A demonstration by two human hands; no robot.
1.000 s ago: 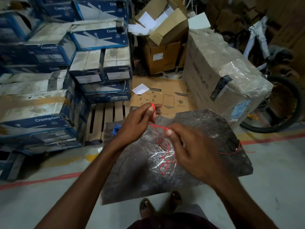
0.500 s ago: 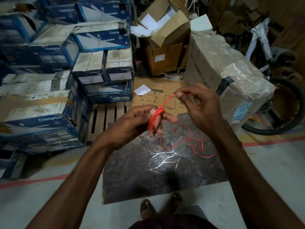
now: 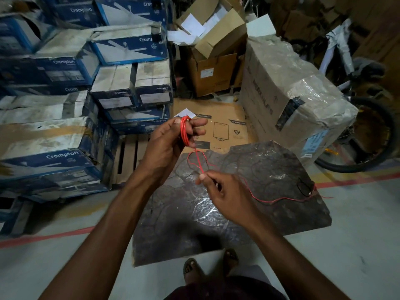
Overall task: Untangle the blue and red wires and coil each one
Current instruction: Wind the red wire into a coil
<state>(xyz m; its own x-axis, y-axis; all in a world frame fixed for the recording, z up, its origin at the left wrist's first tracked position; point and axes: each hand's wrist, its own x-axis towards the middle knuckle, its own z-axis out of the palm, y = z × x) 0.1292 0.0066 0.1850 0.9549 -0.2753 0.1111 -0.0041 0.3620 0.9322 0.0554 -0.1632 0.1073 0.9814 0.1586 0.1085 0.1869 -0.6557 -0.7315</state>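
The red wire [image 3: 184, 132] is wound in several loops around the fingers of my left hand [image 3: 171, 141], which grips the coil at chest height. A straight stretch of it runs down to my right hand [image 3: 225, 198], which pinches it between thumb and forefinger. From there the loose tail trails right across the dark stone slab [image 3: 270, 169] to the slab's right edge. A small loop of the wire hangs between the two hands. The blue wire is hidden behind my left arm or out of sight.
Stacks of blue and white boxes [image 3: 65, 156] rise on the left, by a wooden pallet [image 3: 127, 156]. A flat cardboard sheet [image 3: 223, 126] lies beyond the slab. A large wrapped carton [image 3: 287, 92] and a bicycle wheel [image 3: 376, 137] stand at right. My sandalled feet [image 3: 207, 267] touch the slab's near edge.
My right hand came down from above the left hand to below it, laying another turn on the coil. The left hand rose slightly, and the loose tail now lies stretched to the right.
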